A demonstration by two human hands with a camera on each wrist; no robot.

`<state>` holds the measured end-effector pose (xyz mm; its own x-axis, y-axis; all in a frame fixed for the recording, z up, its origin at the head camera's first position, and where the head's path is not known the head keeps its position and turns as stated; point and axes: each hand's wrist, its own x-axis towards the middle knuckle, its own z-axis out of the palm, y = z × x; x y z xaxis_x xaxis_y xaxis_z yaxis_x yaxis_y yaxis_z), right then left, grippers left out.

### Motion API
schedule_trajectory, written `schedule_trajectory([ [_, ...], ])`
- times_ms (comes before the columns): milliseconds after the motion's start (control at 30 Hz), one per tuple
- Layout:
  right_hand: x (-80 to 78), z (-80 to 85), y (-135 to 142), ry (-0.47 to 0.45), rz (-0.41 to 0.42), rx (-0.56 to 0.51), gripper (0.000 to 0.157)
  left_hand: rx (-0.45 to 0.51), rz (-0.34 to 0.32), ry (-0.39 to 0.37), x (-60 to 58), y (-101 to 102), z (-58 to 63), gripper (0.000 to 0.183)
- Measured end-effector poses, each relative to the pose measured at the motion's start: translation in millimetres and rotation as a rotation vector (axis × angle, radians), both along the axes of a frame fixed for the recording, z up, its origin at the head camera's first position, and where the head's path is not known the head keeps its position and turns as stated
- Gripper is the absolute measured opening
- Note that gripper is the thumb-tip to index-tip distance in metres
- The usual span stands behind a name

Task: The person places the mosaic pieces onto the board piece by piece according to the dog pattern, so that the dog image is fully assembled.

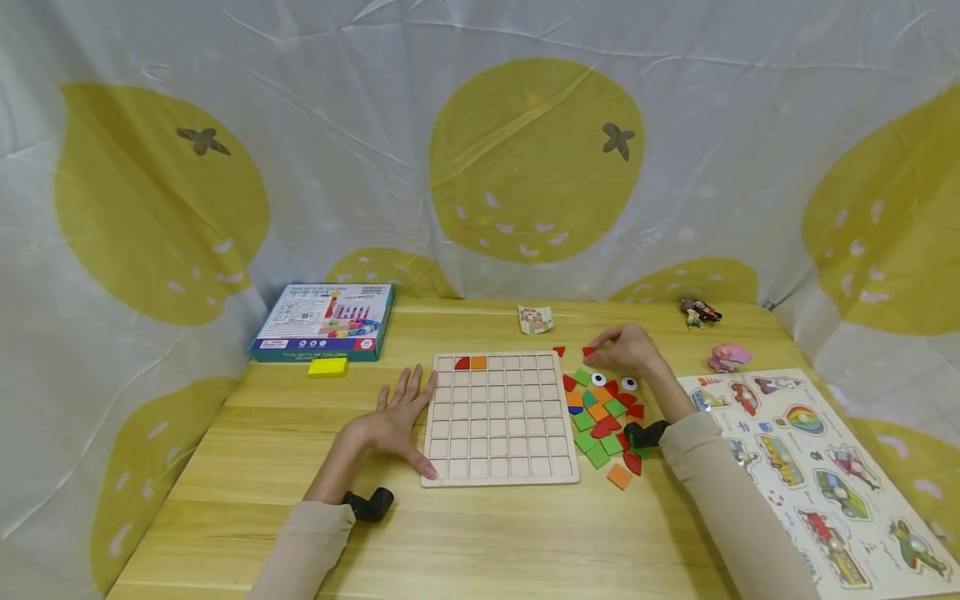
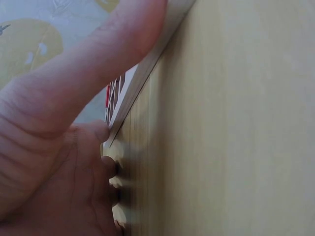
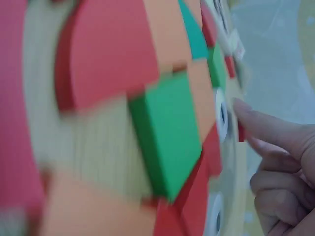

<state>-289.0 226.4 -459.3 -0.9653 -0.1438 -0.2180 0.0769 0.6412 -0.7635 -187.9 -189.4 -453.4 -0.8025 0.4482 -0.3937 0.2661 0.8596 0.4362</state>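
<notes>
A wooden grid board (image 1: 498, 421) lies on the table, with a red quarter-round piece (image 1: 462, 363) and an orange square (image 1: 478, 363) in its top row. My left hand (image 1: 397, 421) is spread along the board's left edge, thumb at the lower left corner; the left wrist view shows the thumb against the rim. Beyond the pile of colored pieces, my right hand (image 1: 630, 348) pinches a red piece (image 3: 241, 132) between thumb and index finger. Green squares (image 1: 597, 455), red curved pieces and two white eye pieces (image 1: 628, 383) make up the pile right of the board.
At the back left sit a boxed set (image 1: 322, 321) and a yellow block (image 1: 327, 367). A small patterned card (image 1: 536, 319) lies behind the board. On the right are a picture puzzle board (image 1: 817, 475), a pink toy (image 1: 729, 357) and a dark trinket (image 1: 701, 313).
</notes>
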Motion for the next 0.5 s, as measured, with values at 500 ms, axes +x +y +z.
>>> schedule_trajectory([
  [500,17.4,5.7,-143,0.001,-0.030,-0.173,0.042,-0.011,-0.015,0.017,1.2,-3,-2.0,0.147],
])
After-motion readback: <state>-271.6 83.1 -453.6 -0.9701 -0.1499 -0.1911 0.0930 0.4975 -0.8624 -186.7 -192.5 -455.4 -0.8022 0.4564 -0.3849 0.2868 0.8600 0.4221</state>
